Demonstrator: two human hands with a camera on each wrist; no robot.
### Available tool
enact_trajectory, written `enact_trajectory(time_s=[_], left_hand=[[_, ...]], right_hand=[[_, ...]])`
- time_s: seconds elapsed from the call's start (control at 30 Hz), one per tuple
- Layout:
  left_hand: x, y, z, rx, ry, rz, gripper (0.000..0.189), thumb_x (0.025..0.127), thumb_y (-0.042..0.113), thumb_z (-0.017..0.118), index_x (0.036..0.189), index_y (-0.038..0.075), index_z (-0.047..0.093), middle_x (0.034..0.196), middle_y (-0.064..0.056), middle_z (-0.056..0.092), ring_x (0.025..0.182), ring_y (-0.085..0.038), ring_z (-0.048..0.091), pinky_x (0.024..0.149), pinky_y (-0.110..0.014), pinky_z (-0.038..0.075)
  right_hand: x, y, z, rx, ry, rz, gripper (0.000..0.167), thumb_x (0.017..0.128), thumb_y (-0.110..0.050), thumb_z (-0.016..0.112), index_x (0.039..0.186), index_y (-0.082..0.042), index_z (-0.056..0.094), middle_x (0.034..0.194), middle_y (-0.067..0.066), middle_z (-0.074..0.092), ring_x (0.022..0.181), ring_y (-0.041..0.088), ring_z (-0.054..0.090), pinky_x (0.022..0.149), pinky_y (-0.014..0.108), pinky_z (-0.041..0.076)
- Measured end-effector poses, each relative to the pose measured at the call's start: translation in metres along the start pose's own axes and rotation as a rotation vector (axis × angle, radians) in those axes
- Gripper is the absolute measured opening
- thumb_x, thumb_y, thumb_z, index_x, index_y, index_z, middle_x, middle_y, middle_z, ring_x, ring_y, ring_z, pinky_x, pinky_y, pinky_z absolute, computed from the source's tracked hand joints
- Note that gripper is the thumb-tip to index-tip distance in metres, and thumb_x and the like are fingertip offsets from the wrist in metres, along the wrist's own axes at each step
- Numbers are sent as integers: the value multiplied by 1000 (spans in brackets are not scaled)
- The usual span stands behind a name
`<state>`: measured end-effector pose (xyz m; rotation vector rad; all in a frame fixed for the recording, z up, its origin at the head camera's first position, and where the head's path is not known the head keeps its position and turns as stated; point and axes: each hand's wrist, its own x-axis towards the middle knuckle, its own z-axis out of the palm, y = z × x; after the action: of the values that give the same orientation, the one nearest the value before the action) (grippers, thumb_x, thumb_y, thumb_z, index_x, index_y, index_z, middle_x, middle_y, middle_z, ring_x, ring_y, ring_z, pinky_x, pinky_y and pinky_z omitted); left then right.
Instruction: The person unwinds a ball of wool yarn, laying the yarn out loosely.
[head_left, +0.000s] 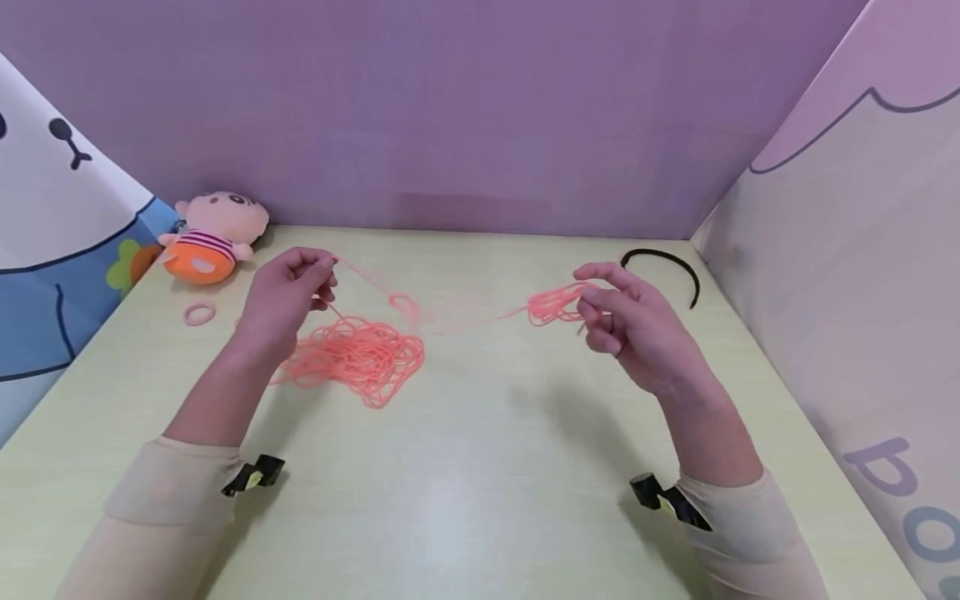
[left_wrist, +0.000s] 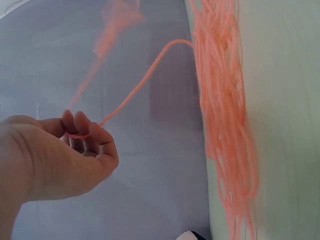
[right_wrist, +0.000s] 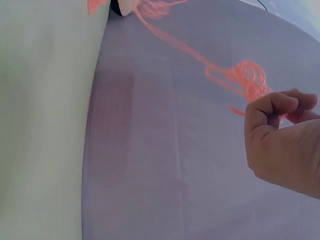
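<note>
A loose, tangled pile of coral-orange cord (head_left: 367,358) lies on the table at left of centre. Above its far left side my left hand (head_left: 288,287) pinches one strand between thumb and fingers; in the left wrist view the cord (left_wrist: 145,80) runs from these curled fingers back to the pile. My right hand (head_left: 637,325) is raised over the table's right half and grips a small looped bundle of the same cord (head_left: 553,305) by its end. Between the hands the cord stretches across, blurred, with a small loop (head_left: 403,305) nearer the left hand.
A plush doll (head_left: 213,233) in orange shorts leans at the back left corner. In front of it lies a pink ring (head_left: 198,313). A black curved cord (head_left: 675,260) rests at the back right. Purple fabric (head_left: 480,117) closes off the table's far edge, with printed panels at both sides.
</note>
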<state>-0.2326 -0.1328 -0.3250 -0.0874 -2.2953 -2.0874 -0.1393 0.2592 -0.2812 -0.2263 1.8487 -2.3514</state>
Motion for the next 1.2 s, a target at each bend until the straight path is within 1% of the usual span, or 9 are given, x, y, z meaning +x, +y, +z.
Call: enact_trajectory(time_s=[0.2,0.37,0.53,0.7,0.8,0.9,0.97,1.07,1.2], left_hand=[[2,1,-8,-104,71,-35,11,102,22,61,106,11,63,86,1,57,71,-12,56,64,-22,51],[3,3,-10,-120,97,-58,10,103,20,60,106,12,64,86,1,56,69,-12,55,63,-22,50],[6,2,-17,-40,112,-114,14,104,25,57,111,14,62,91,2,56,71,-11,56,65,-22,50],[11,-3,-28,126,147,-185,18,106,36,50,114,23,59,105,1,54,83,-13,55,74,-24,49],[14,-8,-32,223,172,-195,25,106,38,47,118,20,59,111,0,52,92,-16,53,79,-27,46],[15,-12,-32,333,146,-167,34,106,34,48,127,8,56,118,-7,50,99,-22,48,81,-33,43],[14,-14,-30,434,91,-130,41,105,30,49,134,0,51,125,-15,50,105,-29,48,83,-38,43],[11,-14,-19,550,-25,-55,44,105,25,50,138,-4,47,133,-25,48,113,-39,48,88,-48,43],[1,-11,10,568,-190,59,34,104,19,55,133,1,53,130,-20,56,119,-37,52,91,-49,47]], right_hand=[[0,-6,-4,159,143,-94,8,105,-4,46,110,-8,52,66,-1,42,47,11,28,52,24,24],[-1,-13,-12,395,282,-194,10,105,-3,42,103,-10,49,64,-1,35,46,11,23,51,25,17],[-2,-19,-19,576,435,-298,11,105,-2,41,104,-10,46,66,0,32,45,12,24,50,23,16],[-1,-22,-19,637,522,-358,10,104,-1,41,101,-9,45,66,1,29,43,13,24,48,24,13],[-1,-21,-16,620,490,-334,10,104,-2,40,102,-10,45,66,2,31,44,14,23,48,25,15],[-1,-16,-12,591,383,-307,12,106,-2,37,101,-10,45,64,2,33,44,13,22,49,24,15],[-2,-13,-9,550,291,-293,15,107,-3,35,100,-10,46,64,1,33,45,13,22,51,24,14],[-4,-7,-3,489,160,-271,19,108,-4,33,98,-10,48,64,0,32,45,12,25,51,25,13],[-4,-1,7,398,41,-223,21,108,-4,32,101,-11,51,66,0,26,46,11,27,53,26,14]])
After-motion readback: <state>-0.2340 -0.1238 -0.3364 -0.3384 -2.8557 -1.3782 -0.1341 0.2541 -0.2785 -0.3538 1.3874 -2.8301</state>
